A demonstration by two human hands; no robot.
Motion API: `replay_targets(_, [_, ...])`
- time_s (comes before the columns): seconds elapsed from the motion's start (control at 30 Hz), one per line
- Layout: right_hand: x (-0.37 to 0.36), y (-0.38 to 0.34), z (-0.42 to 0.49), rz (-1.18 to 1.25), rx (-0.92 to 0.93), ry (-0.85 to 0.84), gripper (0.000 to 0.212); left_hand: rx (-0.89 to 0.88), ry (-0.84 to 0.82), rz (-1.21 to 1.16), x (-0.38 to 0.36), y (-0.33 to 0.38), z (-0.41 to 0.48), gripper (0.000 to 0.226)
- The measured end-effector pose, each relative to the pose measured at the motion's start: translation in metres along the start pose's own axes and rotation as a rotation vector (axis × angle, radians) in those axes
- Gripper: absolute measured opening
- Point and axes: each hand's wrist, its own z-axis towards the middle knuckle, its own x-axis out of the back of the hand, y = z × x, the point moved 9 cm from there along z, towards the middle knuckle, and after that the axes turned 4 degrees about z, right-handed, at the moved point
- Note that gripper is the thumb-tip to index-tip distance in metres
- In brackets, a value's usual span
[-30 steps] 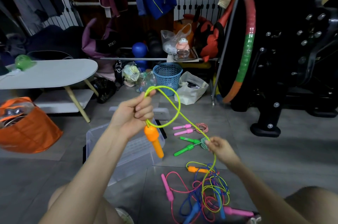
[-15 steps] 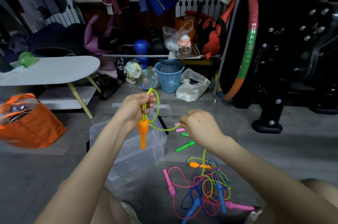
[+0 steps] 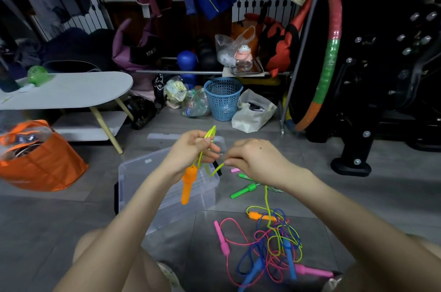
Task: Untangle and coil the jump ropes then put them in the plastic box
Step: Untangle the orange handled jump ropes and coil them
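Observation:
My left hand [image 3: 188, 152] grips folded loops of the yellow-green jump rope [image 3: 210, 133], and its orange handle [image 3: 188, 183] hangs below my fist. My right hand [image 3: 253, 163] pinches the same rope close beside the left hand. From there the rope drops to a tangled pile of pink, blue and yellow ropes [image 3: 269, 248] on the floor, where the second orange handle [image 3: 254, 215] lies. The clear plastic box [image 3: 133, 172] stands open under my left hand. A coiled rope with green handles [image 3: 243, 191] lies behind my right wrist.
A white low table [image 3: 71, 90] and an orange bag [image 3: 40, 160] stand to the left. A blue basket [image 3: 223, 98], bags and a hoop [image 3: 327, 53] line the back. Black exercise equipment [image 3: 370, 101] fills the right. The box lid [image 3: 167, 136] lies behind the box.
My right hand rose from the floor pile and came up next to my left hand, bringing more rope. The big loop has shrunk into tighter folds in my left hand.

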Motion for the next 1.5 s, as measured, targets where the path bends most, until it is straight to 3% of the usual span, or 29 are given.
replay_targets(0.1, [0.005, 0.002, 0.002, 0.161, 0.003, 0.042, 0.024, 0.03, -0.034, -0.041, -0.016, -0.006, -0.001, 0.014])
replay_targets(0.3, [0.014, 0.03, 0.011, 0.264, -0.077, 0.138, 0.019, 0.197, -0.194, -0.399, -0.045, -0.02, -0.006, 0.02])
replay_targets(0.63, [0.014, 0.063, 0.012, 0.464, -0.122, 0.236, 0.015, 0.22, -0.339, -0.384, -0.06, -0.025, -0.006, 0.018])
replay_targets(0.77, [-0.004, 0.087, 0.001, 0.542, -0.134, 0.197, 0.01, 0.232, -0.4, -0.531, -0.057, -0.019, -0.005, 0.013])
replay_targets(0.83, [-0.023, 0.108, -0.009, 0.57, -0.206, 0.177, 0.005, 0.236, -0.473, -0.607, -0.055, -0.012, -0.009, 0.016])
replay_targets(0.97, [-0.083, 0.146, -0.046, 0.825, -0.443, 0.145, 0.025, 0.227, -0.724, -0.937, -0.05, 0.01, -0.014, 0.021])
replay_targets(1.07, [-0.134, 0.169, -0.089, 0.818, -0.615, 0.133, 0.03, 0.184, -0.644, -1.065, -0.021, 0.017, -0.004, 0.033])
replay_targets(1.13, [-0.152, 0.178, -0.111, 0.821, -0.731, 0.187, 0.033, 0.196, -0.618, -1.119, -0.014, 0.023, -0.002, 0.026])
replay_targets(1.2, [-0.147, 0.174, -0.11, 0.754, -0.771, 0.222, 0.039, 0.185, -0.376, -1.061, 0.002, 0.015, 0.009, 0.014])
replay_targets(1.27, [-0.13, 0.153, -0.09, 0.46, -0.671, 0.116, 0.044, 0.154, -0.162, -0.931, 0.016, 0.004, 0.018, 0.021])
replay_targets(1.37, [-0.094, 0.103, -0.054, -0.024, -0.388, 0.003, 0.029, 0.113, 0.025, -0.67, 0.026, -0.004, 0.025, 0.014])
replay_targets(1.5, [-0.068, 0.056, -0.024, -0.167, -0.147, -0.004, 0.019, 0.069, 0.117, -0.48, 0.03, -0.013, 0.025, 0.025])
